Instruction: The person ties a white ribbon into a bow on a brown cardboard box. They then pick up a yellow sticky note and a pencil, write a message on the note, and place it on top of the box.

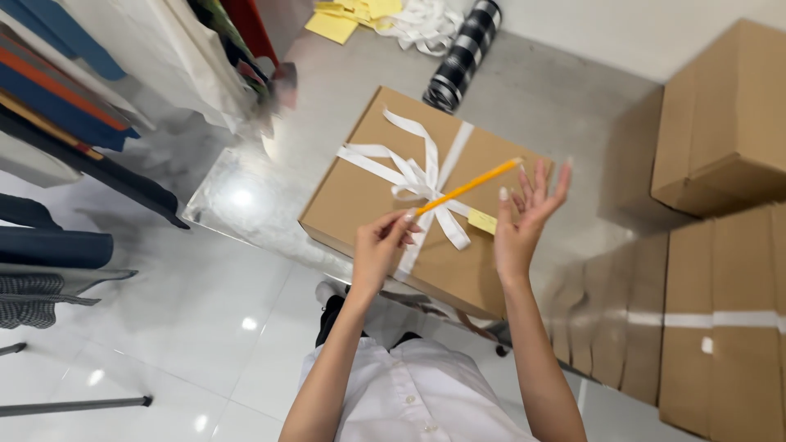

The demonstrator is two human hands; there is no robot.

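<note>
Up high, the left hand pinched a yellow pencil over the brown box; the right hand was spread wide.

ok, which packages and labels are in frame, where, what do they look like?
Flat brown cardboard box: table centre, tied with a white ribbon bow.
Small yellow tag: on the box, by the ribbon.
Brown cartons: stacked at right, one with a pale tape band.
</note>
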